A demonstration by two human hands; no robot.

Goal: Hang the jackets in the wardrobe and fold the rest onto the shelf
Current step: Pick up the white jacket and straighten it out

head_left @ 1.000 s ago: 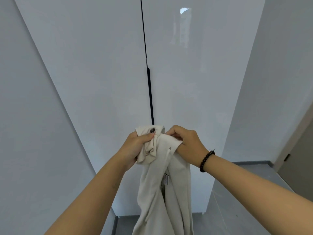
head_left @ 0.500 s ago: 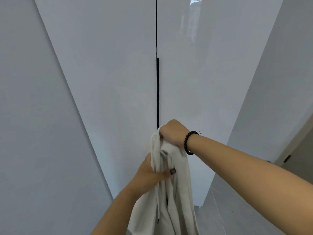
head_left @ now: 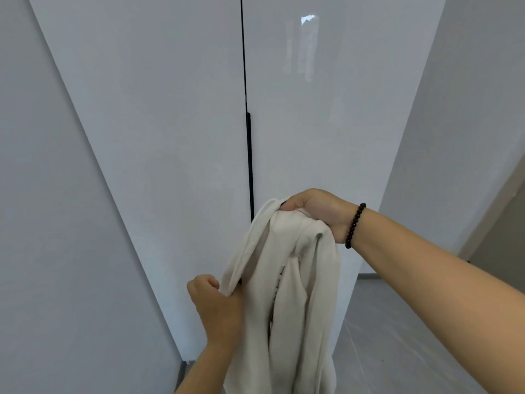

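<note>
Two hands grip the cream garment (head_left: pixel 301 280): right hand (head_left: pixel 318 209) atop, left hand (head_left: pixel 218 305) lower, hanging lengthwise downward.

Both bare forearms reach forward from the bottom of the view, the right one coming in from the lower right and sloping up to the left, the left one rising steeply from the bottom middle. The right hand (head_left: pixel 315 209) is the higher of the two, back of the hand up, with fingers and thumb curled tight round the top of a pale garment (head_left: pixel 292 280). A dark bead bracelet (head_left: pixel 355 226) circles the right wrist. The left hand (head_left: pixel 218 305) sits lower and to the left, knuckles toward the camera, fingers curled and pinching the garment's left edge. The hands are well apart.
</note>
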